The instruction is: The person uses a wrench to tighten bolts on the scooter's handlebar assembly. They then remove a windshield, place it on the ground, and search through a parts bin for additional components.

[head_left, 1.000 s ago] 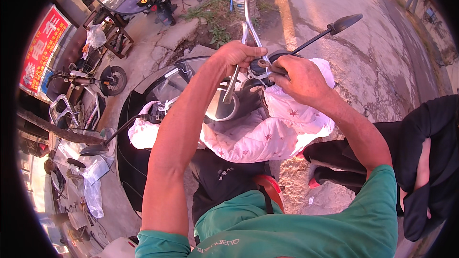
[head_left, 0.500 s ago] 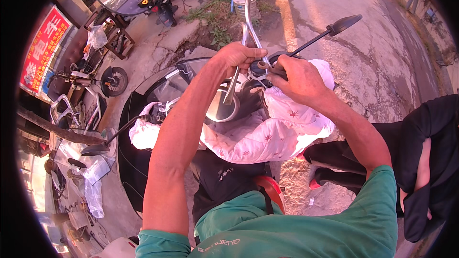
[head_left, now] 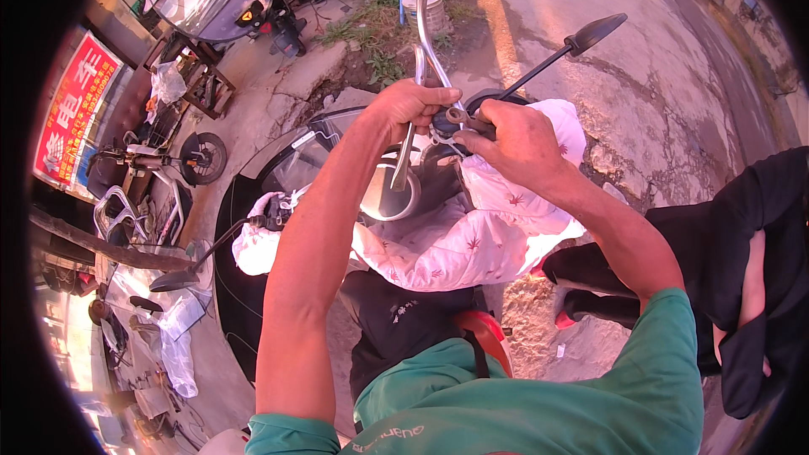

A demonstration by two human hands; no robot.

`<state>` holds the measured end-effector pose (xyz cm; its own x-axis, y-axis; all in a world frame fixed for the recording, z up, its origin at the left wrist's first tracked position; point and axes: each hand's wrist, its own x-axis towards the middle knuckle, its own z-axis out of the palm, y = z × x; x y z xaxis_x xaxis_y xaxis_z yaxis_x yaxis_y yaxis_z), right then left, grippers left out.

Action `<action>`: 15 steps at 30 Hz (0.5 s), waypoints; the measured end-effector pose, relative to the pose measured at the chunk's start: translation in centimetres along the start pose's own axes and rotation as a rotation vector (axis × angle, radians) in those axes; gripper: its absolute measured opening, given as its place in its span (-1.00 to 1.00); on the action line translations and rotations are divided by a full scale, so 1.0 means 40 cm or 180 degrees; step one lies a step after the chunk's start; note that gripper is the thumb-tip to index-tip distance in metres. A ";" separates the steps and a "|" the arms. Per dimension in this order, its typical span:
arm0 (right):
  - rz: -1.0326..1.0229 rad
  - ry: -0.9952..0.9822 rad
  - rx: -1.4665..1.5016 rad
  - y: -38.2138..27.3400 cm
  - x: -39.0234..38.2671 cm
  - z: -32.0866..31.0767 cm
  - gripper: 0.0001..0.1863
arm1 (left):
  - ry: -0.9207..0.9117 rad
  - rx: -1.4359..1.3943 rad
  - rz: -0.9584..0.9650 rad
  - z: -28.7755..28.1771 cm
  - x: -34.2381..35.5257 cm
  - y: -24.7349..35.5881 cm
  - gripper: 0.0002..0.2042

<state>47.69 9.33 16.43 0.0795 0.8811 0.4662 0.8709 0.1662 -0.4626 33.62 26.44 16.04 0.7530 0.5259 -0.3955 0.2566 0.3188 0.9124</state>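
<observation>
Left hand (head_left: 404, 109) pinching the bent chrome bar (head_left: 424, 34), which rises toward 12 o'clock. Right hand (head_left: 516, 139) closed round a ring-ended spanner (head_left: 472, 124), its ring just beside the bar; contact unclear.

Progress, my read: midway. Bar and tool are in hand; bar looks unsecured. Can't see a fastener, so can't size what's left.

Bar: shiny, two-armed, brownish far tip, flat end pointing 6 o'clock.

Pink quilted cover (head_left: 472, 253) at 6 o'clock, mirror (head_left: 597, 34) at 1, person in black (head_left: 725, 227) at 4.
</observation>
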 end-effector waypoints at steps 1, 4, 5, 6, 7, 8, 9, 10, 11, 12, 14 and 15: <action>0.0113 -0.0061 -0.0024 0.000 -0.001 -0.001 -0.64 | -0.0015 0.0023 0.0018 0.000 0.000 0.002 -0.81; 0.0184 -0.0132 0.0231 0.001 -0.006 -0.003 -0.68 | -0.0001 -0.0015 0.0017 0.000 -0.001 0.000 -0.80; 0.0125 -0.0080 0.0487 0.001 -0.008 -0.005 -0.69 | -0.0001 -0.0017 0.0046 -0.001 -0.002 0.000 -0.79; 0.0027 -0.0061 0.0756 0.003 -0.009 -0.007 -0.70 | 0.0005 -0.0019 0.0077 -0.001 -0.001 0.001 -0.79; 0.0077 -0.0129 0.0783 0.004 -0.009 -0.011 -0.70 | 0.0007 -0.0038 0.0075 0.001 -0.003 0.000 -0.78; 0.0095 -0.0221 0.0816 0.007 -0.007 -0.017 -0.70 | 0.0009 -0.0090 0.0082 0.003 -0.003 0.000 -0.80; 0.0266 -0.0360 0.0791 0.007 -0.005 -0.019 -0.70 | 0.0028 -0.0062 0.0043 0.004 -0.004 0.002 -0.81; 0.0304 -0.0442 0.0780 0.008 -0.003 -0.024 -0.71 | -0.0009 -0.0032 0.0065 0.006 -0.006 0.003 -0.81; 0.0344 -0.0464 0.0717 0.006 -0.002 -0.025 -0.70 | 0.0044 0.0018 0.0059 0.008 -0.008 0.004 -0.81; 0.0452 -0.0481 0.0620 0.003 0.000 -0.024 -0.70 | 0.0047 0.0011 0.0082 0.012 -0.011 0.005 -0.81; 0.0610 -0.0366 0.0414 -0.004 0.002 -0.018 -0.66 | 0.0075 -0.0014 0.0095 0.017 -0.015 0.007 -0.80; 0.0501 -0.0296 0.0514 -0.005 0.001 -0.017 -0.65 | 0.0111 0.0035 0.0085 0.016 -0.017 0.009 -0.80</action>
<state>47.83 9.05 17.06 0.1568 0.9374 0.3109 0.7619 0.0855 -0.6421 33.59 25.69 16.71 0.7381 0.5614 -0.3743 0.2435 0.2957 0.9237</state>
